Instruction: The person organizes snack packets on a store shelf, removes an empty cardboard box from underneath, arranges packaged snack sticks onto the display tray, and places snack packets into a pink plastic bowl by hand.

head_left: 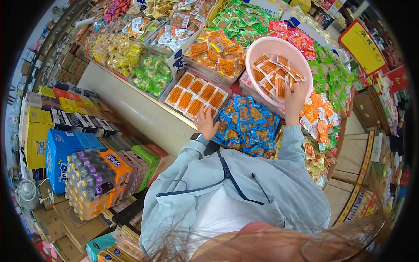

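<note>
My left hand [206, 123] rests with its fingers apart at the lower edge of a clear tray, touching the orange snack packets [196, 97] lined up in rows there. Inside the pink basin [252, 47], my right hand [295, 97] reaches over the near right rim, its fingers bent at more snack packets [276, 72]. Whether those fingers grip a packet is hard to make out. Blue snack packets [248, 121] lie in a heap between my two hands.
Round orange snacks [226, 66] fill a bin behind the tray, with green packets [238, 19] beyond. Orange-white packets [321, 115] lie at the right. Bundled bottles [89, 183] and a blue box [59, 153] stand at the left. A yellow sign [362, 46] stands at the upper right.
</note>
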`<state>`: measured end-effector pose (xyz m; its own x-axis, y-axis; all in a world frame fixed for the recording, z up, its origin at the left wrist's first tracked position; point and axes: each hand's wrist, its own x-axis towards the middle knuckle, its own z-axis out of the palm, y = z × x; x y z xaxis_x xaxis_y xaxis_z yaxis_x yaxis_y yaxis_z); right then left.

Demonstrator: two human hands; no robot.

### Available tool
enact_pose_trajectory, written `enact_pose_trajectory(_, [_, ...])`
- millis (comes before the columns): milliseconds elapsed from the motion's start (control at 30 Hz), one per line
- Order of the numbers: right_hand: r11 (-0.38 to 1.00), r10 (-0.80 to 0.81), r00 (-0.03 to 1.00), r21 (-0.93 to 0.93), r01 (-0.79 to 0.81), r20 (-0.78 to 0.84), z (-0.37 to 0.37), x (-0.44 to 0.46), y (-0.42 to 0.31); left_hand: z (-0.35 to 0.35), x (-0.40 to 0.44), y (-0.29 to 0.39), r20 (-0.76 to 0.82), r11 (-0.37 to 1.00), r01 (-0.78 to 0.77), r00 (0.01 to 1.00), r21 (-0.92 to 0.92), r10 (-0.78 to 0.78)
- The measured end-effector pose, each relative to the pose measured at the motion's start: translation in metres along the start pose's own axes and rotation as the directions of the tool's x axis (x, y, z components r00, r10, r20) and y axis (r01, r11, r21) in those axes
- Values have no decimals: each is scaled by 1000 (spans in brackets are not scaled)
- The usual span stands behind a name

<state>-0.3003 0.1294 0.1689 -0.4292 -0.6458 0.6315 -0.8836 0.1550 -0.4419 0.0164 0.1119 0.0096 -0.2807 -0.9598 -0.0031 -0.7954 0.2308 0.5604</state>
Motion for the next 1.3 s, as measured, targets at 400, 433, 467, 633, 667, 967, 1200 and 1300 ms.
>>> enact_pose_trajectory(400, [604, -757, 653, 396, 692, 13, 36, -92, -113, -39, 34, 70, 502, -211, 607, 771, -766, 392])
enact_pose_trajectory(433, [612, -767, 629, 443, 656, 129, 41, -105, -116, -33, 37, 60, 489, -230, 616, 759, -754, 430])
enact_pose_trajectory(467, [623, -770, 591, 484, 614, 241, 44, -116, -117, -25, 38, 50, 474, -249, 625, 747, -740, 467])
enact_pose_trajectory(633, [767, -602, 709, 514, 385, 366, 43, -123, -111, -16, 19, 20, 560, -121, 607, 780, -785, 281])
enact_pose_trajectory(667, [806, -542, 744, 492, 329, 391, 42, -120, -110, -13, 17, 19, 530, -162, 582, 802, -797, 275])
enact_pose_trajectory(967, [846, -84, 599, 375, -380, 797, 71, -146, -83, -10, 5, 3, 642, -108, 687, 715, -719, 277])
enact_pose_trajectory(1200, [488, 52, 333, 267, -831, 942, 81, -162, -62, -6, -7, -18, 648, -4, 693, 676, -721, 352])
enact_pose_trajectory(1300, [370, 120, 277, 216, -904, 953, 74, -155, -62, -3, -7, -29, 631, -112, 681, 718, -723, 292])
